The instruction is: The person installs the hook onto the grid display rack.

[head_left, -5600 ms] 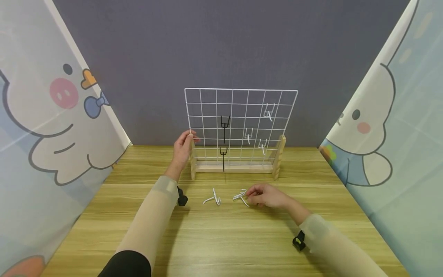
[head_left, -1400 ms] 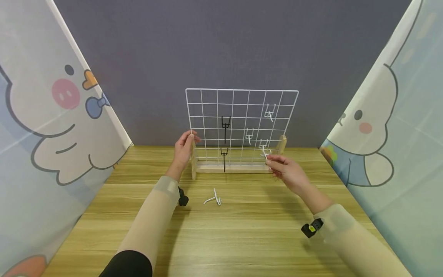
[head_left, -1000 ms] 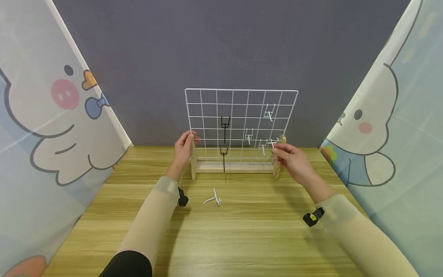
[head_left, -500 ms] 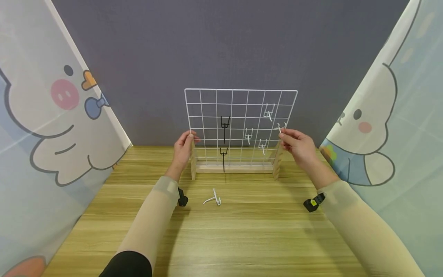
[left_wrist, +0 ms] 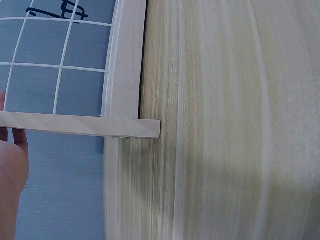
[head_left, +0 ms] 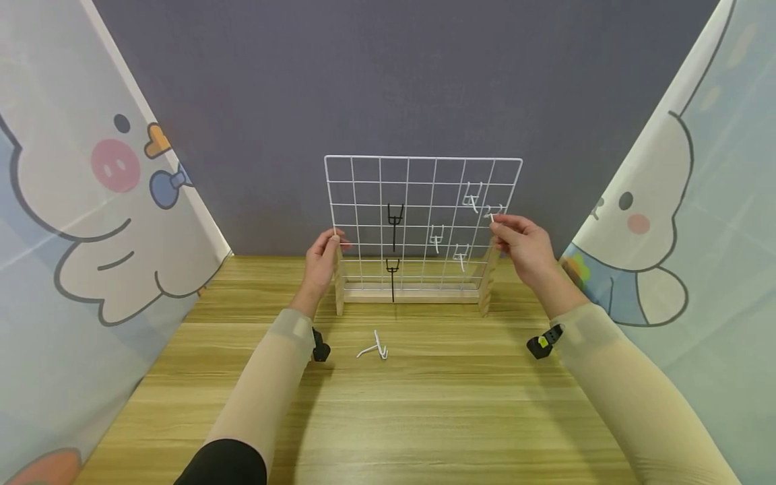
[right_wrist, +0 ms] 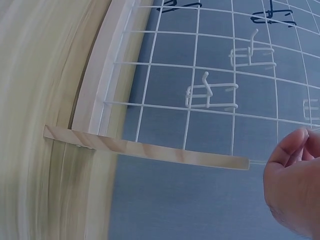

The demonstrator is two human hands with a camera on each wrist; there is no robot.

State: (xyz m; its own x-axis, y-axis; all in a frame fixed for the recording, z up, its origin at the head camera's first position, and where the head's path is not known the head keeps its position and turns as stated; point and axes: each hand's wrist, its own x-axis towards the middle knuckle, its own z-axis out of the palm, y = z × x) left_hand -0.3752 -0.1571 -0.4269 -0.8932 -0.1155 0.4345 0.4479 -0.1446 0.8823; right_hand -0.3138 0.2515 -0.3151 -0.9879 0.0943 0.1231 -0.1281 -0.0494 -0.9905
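Note:
A white wire grid panel (head_left: 408, 192) stands upright in a wooden stand (head_left: 418, 295). My left hand (head_left: 319, 266) grips the panel's left edge at the top of the wooden upright (left_wrist: 80, 125); part of its fingers lies behind the wires. On the other side, my right hand (head_left: 526, 250) pinches the prong of a white wire hook (head_left: 493, 212). That hook is at the grid's right edge, beside a mounted white hook (head_left: 471, 200); whether it touches the wires I cannot tell. Another loose white hook (head_left: 380, 349) lies on the table in front of the stand.
Two black hooks (head_left: 395, 219) hang left of the grid's middle. More white hooks (head_left: 436, 239) hang lower right. The wood-grain table (head_left: 412, 417) spreads in front, a dark wall (head_left: 388, 81) rises behind, and cartoon-printed curtains (head_left: 642, 202) flank both sides.
My right hand has picked one of two loose white hooks off the table, carried it up past the lower mounted hook, and raised it along the grid's right edge. My left hand stays put.

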